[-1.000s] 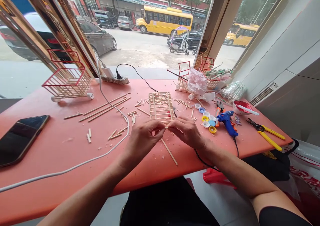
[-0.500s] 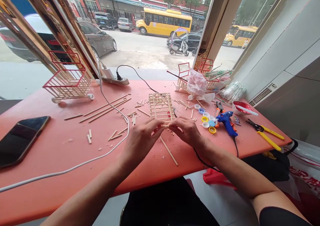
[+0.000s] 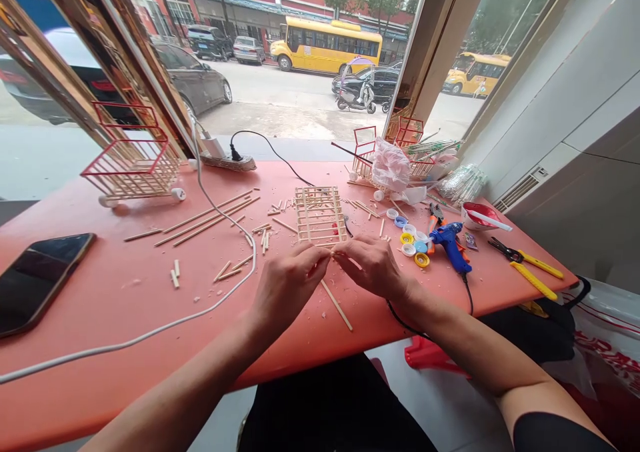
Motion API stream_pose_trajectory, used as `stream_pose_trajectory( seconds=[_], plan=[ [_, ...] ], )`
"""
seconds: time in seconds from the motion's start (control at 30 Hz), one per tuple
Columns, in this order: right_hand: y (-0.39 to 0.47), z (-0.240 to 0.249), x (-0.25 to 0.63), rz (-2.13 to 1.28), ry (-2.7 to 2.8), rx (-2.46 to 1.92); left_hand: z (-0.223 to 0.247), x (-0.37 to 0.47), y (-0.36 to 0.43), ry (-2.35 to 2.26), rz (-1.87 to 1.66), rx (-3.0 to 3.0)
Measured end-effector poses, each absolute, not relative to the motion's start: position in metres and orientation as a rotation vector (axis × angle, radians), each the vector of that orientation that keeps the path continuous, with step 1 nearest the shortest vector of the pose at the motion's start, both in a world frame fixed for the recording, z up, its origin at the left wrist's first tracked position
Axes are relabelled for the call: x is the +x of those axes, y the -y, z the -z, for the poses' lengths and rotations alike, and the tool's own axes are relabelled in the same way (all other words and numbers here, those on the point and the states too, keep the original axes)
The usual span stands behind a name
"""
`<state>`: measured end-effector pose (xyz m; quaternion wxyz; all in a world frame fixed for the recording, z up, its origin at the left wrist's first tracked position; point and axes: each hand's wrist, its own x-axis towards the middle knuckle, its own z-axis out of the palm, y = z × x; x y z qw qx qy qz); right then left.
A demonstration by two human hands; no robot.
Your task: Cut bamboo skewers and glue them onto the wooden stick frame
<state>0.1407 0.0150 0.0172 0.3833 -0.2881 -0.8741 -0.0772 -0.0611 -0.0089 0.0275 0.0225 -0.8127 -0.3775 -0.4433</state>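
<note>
A small lattice frame of pale wooden sticks (image 3: 319,215) lies in the middle of the pink table. Just in front of its near edge, my left hand (image 3: 295,272) and my right hand (image 3: 369,262) meet at the fingertips. Both hands are closed in a pinch, and what sits between the fingers is too small to make out. One long loose stick (image 3: 337,305) lies on the table below my hands. Short cut sticks (image 3: 265,241) are scattered left of the frame.
Bottle caps (image 3: 407,238), a blue glue gun (image 3: 453,245) and yellow-handled pliers (image 3: 533,265) lie to the right. A stick cart (image 3: 135,165) stands back left, near a phone (image 3: 43,275). A white cable (image 3: 200,313) crosses the left side; a power strip (image 3: 227,162) is behind.
My fingertips have come slightly away from the frame's near edge, which now shows more fully. The whole view has shifted a little.
</note>
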Motion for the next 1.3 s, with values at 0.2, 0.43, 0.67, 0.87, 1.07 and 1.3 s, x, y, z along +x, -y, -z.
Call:
stream_pose_trajectory(
  seconds=[0.2,0.43,0.67,0.87,1.07,1.3],
  plan=[
    [-0.014,-0.0182,0.1398,0.211,2.252,-0.691,-0.0243,-0.0617,0.0083,1.121,1.314,-2.526],
    [-0.0149,-0.0136,0.1395,0.183,2.242,-0.664,-0.0213,-0.0621,0.0106,1.064,1.305,-2.55],
    [-0.0156,-0.0109,0.1417,0.152,2.226,-0.728,-0.0228,-0.0625,0.0096,1.103,1.316,-2.53],
    [-0.0151,-0.0138,0.142,0.171,2.236,-0.759,-0.0277,-0.0612,0.0104,1.09,1.346,-2.537],
    [-0.0147,-0.0116,0.1403,0.171,2.235,-0.749,-0.0263,-0.0599,0.0116,1.078,1.335,-2.524],
    [-0.0153,-0.01,0.1416,0.172,2.24,-0.72,-0.026,-0.0595,0.013,1.067,1.364,-2.536]
  ],
)
